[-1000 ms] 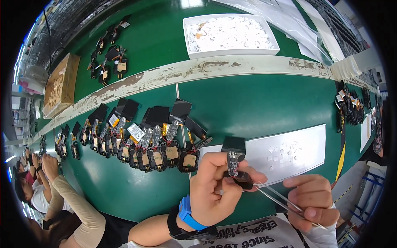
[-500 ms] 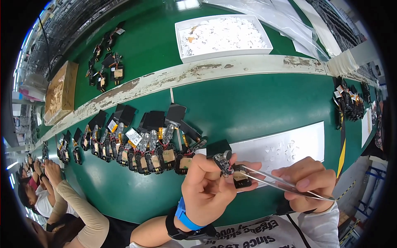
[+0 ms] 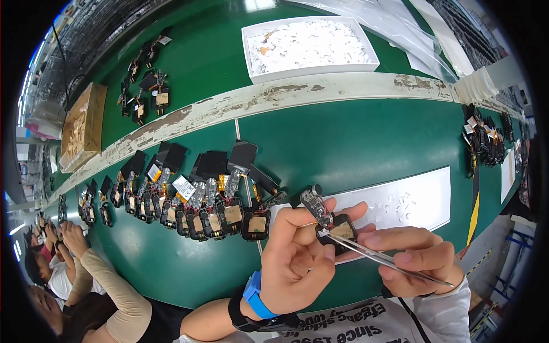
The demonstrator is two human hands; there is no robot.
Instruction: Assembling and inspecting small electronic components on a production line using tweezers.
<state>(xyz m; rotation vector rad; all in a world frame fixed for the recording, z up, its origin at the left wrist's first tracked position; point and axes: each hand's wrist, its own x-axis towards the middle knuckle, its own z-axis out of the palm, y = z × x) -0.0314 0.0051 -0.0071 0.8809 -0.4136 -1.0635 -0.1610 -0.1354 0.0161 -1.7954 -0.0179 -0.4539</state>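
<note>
My left hand [image 3: 289,268] pinches a small black device casing [image 3: 347,230] that carries a tan adhesive patch. A narrow circuit board [image 3: 316,207] hangs off the casing by thin wires, above my fingers. In my right hand [image 3: 420,257] is a pair of metal tweezers [image 3: 380,257], gripped between thumb and fingers. The tweezer arms are pressed nearly together, and their tips reach the casing's lower left edge at a small white piece [image 3: 324,232]. Behind my hands lies a white sheet [image 3: 429,194] with small clear or whitish pieces on it.
A row of similar black devices [image 3: 211,223] with boards and dark screens stretches left. Beyond the worn white ledge [image 3: 337,88] stand a white box [image 3: 369,67] of paper scraps and a carton [image 3: 94,123]. More devices [image 3: 486,143] pile up at right. Other people sit at left.
The tweezer arms have come together, and their tips have moved left onto the casing's edge. The casing has turned to face me more, and the circuit board has shifted upward.
</note>
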